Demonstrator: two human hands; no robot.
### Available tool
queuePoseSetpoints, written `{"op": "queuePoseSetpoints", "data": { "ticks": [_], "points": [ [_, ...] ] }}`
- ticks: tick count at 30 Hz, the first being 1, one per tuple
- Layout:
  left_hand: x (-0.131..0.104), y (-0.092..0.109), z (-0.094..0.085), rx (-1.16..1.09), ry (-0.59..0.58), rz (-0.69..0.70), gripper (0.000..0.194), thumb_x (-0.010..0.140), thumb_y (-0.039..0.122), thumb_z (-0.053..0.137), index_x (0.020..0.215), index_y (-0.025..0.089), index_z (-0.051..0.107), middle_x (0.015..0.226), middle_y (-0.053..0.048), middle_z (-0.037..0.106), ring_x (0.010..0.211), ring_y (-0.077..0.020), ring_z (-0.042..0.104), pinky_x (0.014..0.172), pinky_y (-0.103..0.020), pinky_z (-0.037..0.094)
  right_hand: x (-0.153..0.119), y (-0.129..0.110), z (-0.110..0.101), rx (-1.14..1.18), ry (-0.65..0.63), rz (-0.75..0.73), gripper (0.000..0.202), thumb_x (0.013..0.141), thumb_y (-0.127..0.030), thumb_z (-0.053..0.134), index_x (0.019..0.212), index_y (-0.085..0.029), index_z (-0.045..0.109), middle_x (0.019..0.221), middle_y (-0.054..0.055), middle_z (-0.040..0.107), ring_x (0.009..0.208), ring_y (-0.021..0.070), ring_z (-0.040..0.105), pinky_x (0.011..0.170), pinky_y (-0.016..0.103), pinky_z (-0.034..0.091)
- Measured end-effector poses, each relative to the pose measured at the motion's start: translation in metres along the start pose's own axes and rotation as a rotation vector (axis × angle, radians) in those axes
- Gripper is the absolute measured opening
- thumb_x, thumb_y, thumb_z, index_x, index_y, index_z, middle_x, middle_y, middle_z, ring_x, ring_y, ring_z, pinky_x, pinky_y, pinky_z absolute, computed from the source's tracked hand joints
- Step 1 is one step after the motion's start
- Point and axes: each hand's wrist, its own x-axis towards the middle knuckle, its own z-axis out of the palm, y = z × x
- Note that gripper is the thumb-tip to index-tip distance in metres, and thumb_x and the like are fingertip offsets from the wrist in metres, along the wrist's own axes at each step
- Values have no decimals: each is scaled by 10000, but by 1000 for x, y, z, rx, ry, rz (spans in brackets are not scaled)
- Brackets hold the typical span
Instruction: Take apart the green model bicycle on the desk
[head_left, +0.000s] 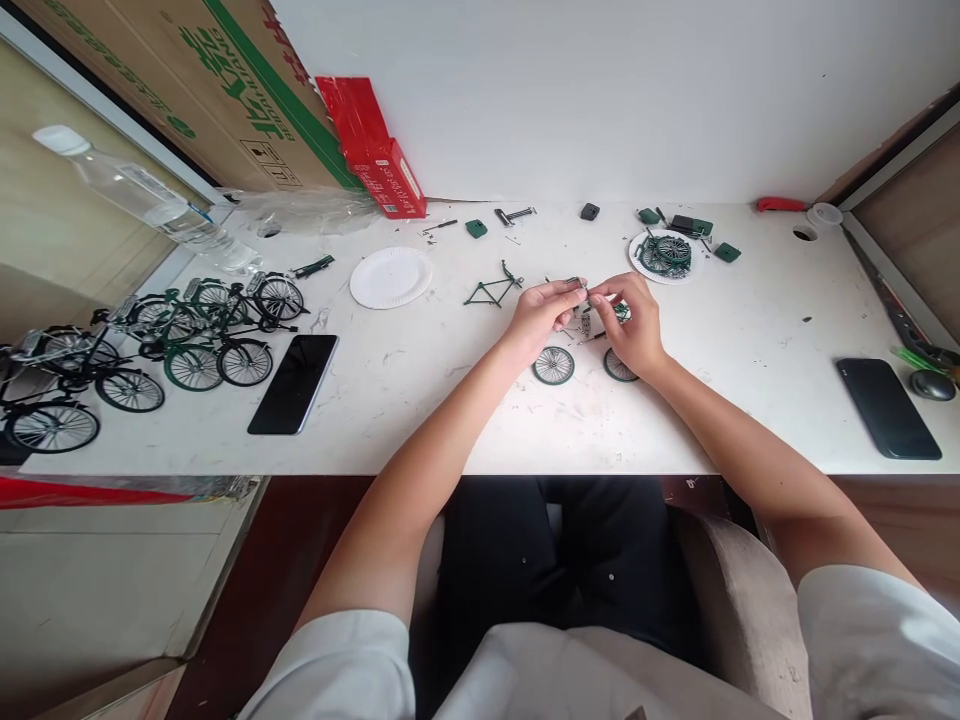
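Over the white table (420, 400), my left hand (546, 308) and my right hand (631, 318) meet fingertip to fingertip. Both pinch a small dark part (583, 286), partly hidden by the fingers. A green spoked wheel (553, 366) lies just below my left hand. Another wheel (619, 366) is partly covered by my right hand. Left of my hands lies a green miniature bicycle frame (493, 291). Small metal pieces (586, 323) are scattered between and beneath my hands.
Assembled miniature bicycles (193, 367) stand at the left, beside a phone (292, 384) and a bottle (161, 205). Behind are a white paper plate (391, 278), a red box (386, 175) and a plate of green parts (664, 256). Another phone (888, 408) lies right.
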Motion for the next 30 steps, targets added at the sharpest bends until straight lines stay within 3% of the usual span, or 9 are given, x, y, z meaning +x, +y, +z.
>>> {"op": "queuePoseSetpoints", "data": {
  "ticks": [7, 14, 19, 30],
  "points": [
    [-3, 3, 3, -49, -22, -73, 270, 830, 206, 1110, 977, 120, 900, 874, -17, 743, 638, -28, 526, 584, -189, 396, 0, 1, -2, 7, 26, 43, 442, 1216, -690, 669, 1085, -294, 816, 1039, 103, 806, 1010, 304, 724, 841, 491, 606],
    [6, -8, -3, -55, -7, -87, 284, 816, 201, 1138, 913, 149, 878, 898, -34, 798, 674, -54, 563, 627, -213, 450, 2, -4, -4, -30, -18, 132, 592, 1167, -842, 622, 1092, -296, 839, 1047, 132, 799, 1011, 338, 705, 893, 556, 621],
    [6, -11, -5, -35, -13, -66, 276, 824, 199, 1136, 918, 147, 882, 884, -33, 799, 676, -59, 566, 629, -221, 449, 2, -3, -4, -56, -29, 121, 604, 1167, -852, 605, 1089, -303, 844, 1027, 125, 799, 981, 329, 701, 903, 552, 623],
    [9, -15, -12, -30, -82, -47, 419, 770, 399, 1187, 952, 161, 894, 914, -26, 791, 666, -54, 599, 675, -210, 551, 3, -3, -6, -53, -22, 77, 558, 1195, -797, 608, 1100, -306, 855, 1026, 117, 809, 991, 327, 720, 897, 542, 624]
  ]
}}
